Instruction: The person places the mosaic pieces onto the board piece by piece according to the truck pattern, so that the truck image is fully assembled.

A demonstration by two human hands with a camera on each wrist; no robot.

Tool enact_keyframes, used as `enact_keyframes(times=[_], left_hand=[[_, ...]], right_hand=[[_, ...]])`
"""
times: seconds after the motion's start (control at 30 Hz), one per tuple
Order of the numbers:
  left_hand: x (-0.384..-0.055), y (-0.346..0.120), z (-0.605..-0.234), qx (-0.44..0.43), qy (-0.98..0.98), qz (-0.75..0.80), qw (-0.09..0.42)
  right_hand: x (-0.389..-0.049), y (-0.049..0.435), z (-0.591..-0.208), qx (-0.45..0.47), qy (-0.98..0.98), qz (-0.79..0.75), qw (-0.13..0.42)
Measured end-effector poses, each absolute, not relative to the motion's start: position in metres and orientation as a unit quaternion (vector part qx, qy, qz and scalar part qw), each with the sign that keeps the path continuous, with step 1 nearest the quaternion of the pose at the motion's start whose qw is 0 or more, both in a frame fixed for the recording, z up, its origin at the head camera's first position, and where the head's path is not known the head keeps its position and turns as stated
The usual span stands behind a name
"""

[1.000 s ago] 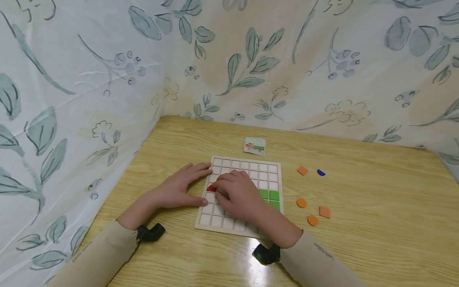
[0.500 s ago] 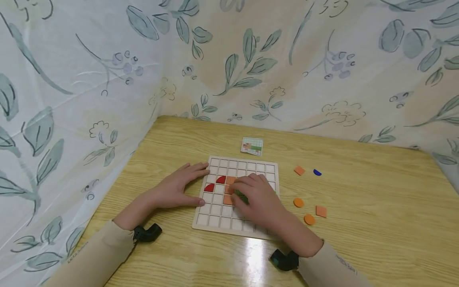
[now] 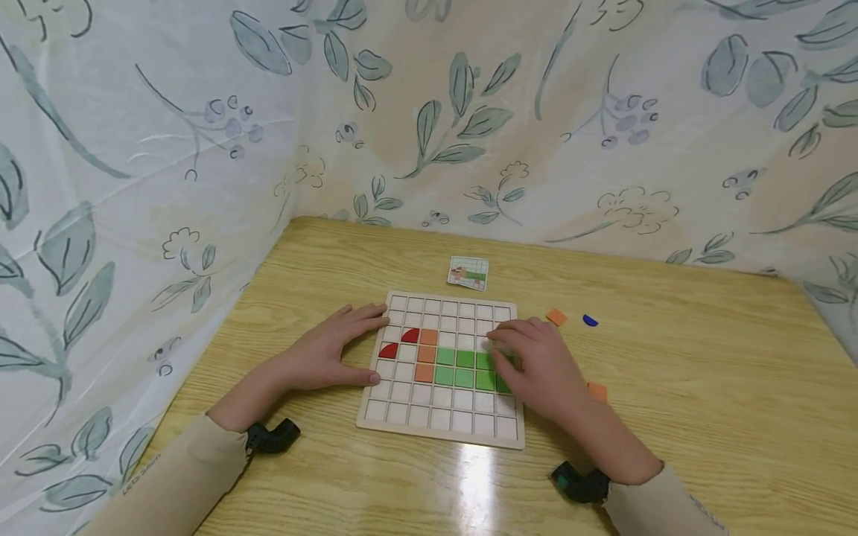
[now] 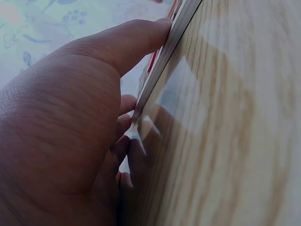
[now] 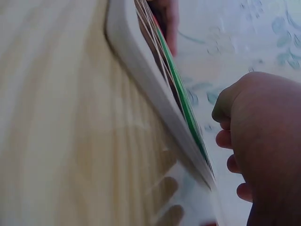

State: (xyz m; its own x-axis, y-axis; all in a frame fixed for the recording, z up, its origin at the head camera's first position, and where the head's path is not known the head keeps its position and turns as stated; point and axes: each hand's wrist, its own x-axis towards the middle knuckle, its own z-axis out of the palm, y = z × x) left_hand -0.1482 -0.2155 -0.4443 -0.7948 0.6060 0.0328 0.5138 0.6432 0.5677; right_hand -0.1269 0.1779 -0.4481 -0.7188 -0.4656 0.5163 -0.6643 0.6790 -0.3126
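Covering the right end of the green tiles (image 3: pixel 464 377), the right hand (image 3: pixel 544 365) hangs over the right edge of the grid board (image 3: pixel 421 393), fingers loosely bent and gripping nothing that shows; whether they touch the tiles is hard to tell. The board lies on the table (image 3: pixel 322 491), where the left hand (image 3: pixel 335 351), thumb and fingers spread, touches its left edge. Red quarter-round pieces (image 3: pixel 411 336) and orange tiles (image 3: pixel 426 353) sit left of the green ones. The right wrist partly hides a loose orange square (image 3: pixel 598 391); another lies farther back, near a blue half-disc (image 3: pixel 590 320). Behind the board, a small card (image 3: pixel 468 272) is too tiny to read.
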Motion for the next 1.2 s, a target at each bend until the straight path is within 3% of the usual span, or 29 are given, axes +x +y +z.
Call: enact_keyframes(times=[0.63, 0.87, 1.2], left_hand=[[-0.148, -0.216, -0.445, 0.312, 0.902, 0.289, 0.079], [-0.149, -0.215, -0.446, 0.316, 0.901, 0.287, 0.079], [-0.15, -0.215, -0.445, 0.315, 0.902, 0.285, 0.079]], right_hand=[[-0.138, 0.288, -0.448, 0.237, -0.897, 0.257, 0.272], [-0.145, 0.311, -0.454, 0.184, -0.916, 0.263, 0.242], [-0.148, 0.313, -0.458, 0.18, -0.926, 0.27, 0.193]])
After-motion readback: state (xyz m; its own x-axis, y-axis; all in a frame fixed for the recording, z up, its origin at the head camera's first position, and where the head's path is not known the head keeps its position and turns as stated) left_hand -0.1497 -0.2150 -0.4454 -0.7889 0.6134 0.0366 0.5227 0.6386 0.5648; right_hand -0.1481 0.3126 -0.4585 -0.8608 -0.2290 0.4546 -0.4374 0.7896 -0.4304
